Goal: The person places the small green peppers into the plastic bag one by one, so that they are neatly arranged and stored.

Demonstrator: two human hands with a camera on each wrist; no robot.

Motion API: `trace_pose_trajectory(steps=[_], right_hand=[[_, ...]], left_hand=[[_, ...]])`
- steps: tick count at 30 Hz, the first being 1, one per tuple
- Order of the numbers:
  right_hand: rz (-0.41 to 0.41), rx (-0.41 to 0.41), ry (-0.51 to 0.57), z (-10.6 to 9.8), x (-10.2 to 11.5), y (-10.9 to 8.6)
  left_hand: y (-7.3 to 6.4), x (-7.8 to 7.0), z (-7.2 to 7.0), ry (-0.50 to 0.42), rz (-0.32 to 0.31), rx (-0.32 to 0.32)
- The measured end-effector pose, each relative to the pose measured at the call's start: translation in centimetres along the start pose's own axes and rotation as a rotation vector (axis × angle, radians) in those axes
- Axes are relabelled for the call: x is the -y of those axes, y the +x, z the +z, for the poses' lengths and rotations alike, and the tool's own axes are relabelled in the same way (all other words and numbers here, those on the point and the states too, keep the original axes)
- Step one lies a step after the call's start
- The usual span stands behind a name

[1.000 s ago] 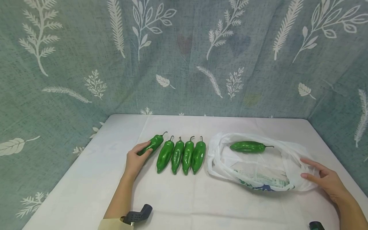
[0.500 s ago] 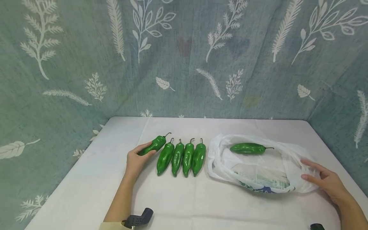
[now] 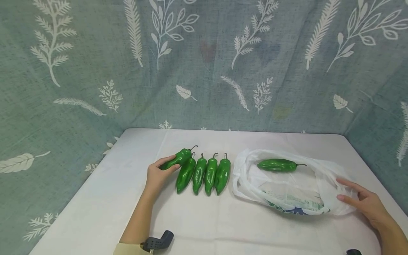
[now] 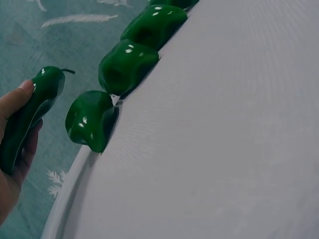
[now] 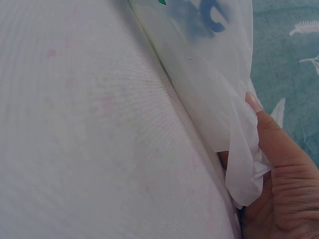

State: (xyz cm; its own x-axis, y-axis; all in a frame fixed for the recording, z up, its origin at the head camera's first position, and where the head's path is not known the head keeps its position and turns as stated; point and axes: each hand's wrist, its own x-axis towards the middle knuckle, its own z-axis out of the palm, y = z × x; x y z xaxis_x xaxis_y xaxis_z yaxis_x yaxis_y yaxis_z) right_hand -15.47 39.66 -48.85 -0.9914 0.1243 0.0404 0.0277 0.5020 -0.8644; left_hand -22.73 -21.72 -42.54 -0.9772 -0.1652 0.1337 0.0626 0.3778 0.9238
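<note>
My left hand [image 3: 158, 177] grips a glossy green chili pepper [image 3: 178, 158] with a curved stem. In the left wrist view this held pepper [image 4: 42, 94] appears raised off the table, thumb [image 4: 17, 99] along one side. It overlaps the top of the leftmost pepper [image 3: 186, 175] of a row of several, all stems pointing away. At the right lies a white plastic bag [image 3: 247, 187] with its mouth spread wide and one green pepper [image 3: 277, 165] inside. My right hand [image 3: 366, 203] holds the bag's right edge; in the right wrist view, the thumb [image 5: 279, 139] lies against the plastic, other fingers partly hidden.
A white cloth covers the table [image 3: 255, 237]. Behind and beside it hangs a green-blue curtain [image 3: 191, 117] with white leaf prints. A dark wrist device [image 3: 159, 241] sits on the left wrist, and another [image 3: 353, 252] shows near the right forearm.
My left hand has moved rightward with its pepper, from beside the row to over the leftmost pepper's stem end. The right hand and the bag stay in place.
</note>
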Motion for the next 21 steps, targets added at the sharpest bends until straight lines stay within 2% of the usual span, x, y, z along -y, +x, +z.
trace_pose_trajectory(steps=[6,12,17,21], right_hand=[[0.010,0.016,0.016,-0.1,0.1,0.0],[0.016,0.008,0.029,-0.5,-0.3,-0.4],[0.002,0.002,0.023,-0.5,-0.3,-0.6],[0.005,0.025,0.003,-0.3,0.1,-0.2]], left_hand=[[-0.4,-0.8,0.6,0.012,0.008,0.045],[-0.4,-2.1,1.4,0.035,0.043,0.109],[-0.8,-2.9,1.4,0.050,0.090,0.153],[-1.2,-3.2,1.3,0.063,0.095,0.175]])
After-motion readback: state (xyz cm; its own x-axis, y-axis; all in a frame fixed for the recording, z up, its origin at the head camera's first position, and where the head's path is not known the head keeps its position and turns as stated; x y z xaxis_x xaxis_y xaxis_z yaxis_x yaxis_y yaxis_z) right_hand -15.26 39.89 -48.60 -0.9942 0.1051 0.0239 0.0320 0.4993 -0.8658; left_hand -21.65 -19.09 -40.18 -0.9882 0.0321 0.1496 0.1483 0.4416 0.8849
